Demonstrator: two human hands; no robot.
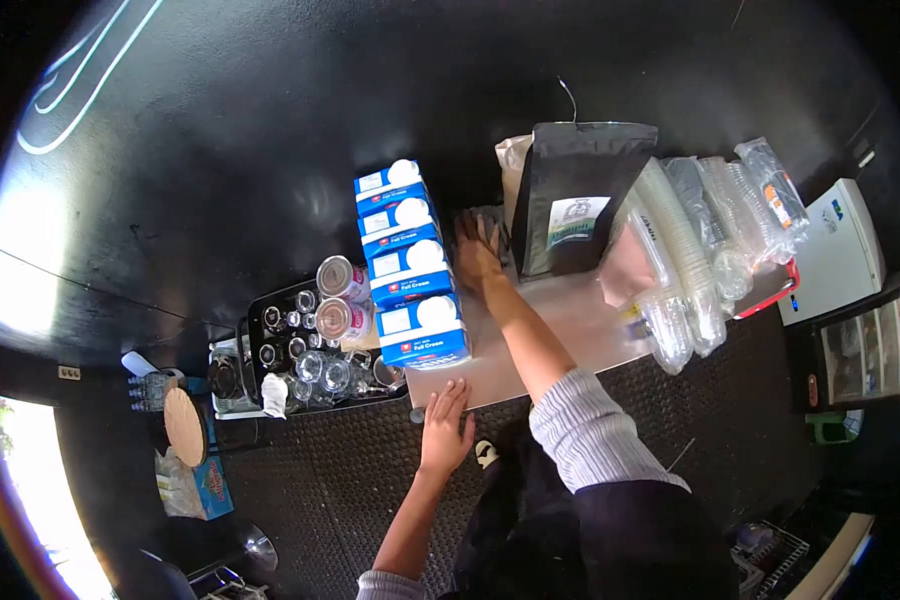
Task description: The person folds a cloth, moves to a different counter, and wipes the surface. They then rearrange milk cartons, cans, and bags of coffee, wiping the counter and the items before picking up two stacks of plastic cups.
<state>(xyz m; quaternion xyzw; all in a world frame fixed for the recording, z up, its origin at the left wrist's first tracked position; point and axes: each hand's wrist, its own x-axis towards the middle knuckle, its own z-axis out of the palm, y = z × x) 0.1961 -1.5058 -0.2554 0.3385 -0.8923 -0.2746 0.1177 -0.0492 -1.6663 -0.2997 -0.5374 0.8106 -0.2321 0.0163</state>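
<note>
My left hand (447,428) lies with its fingers stretched out on the front edge of a shiny metal tabletop (515,345). Farther back, my right hand (478,252) reaches between the milk cartons and a black pouch. Its fingers are extended over a crumpled greyish thing (502,232) that looks like a cloth, mostly covered by the hand. Several blue and white full cream milk cartons (422,332) stand in a row just left of my right hand. The tall black pouch (592,190) with a white label stands upright to its right, a brownish bag (513,170) behind it.
Sleeves of clear plastic cups (670,255) lie on the right, near a white box (832,250). Two cans (342,318) and a black tray (245,335) of glass jars are on the left. A round wooden board (185,427) stands farther left. A black wall rises behind.
</note>
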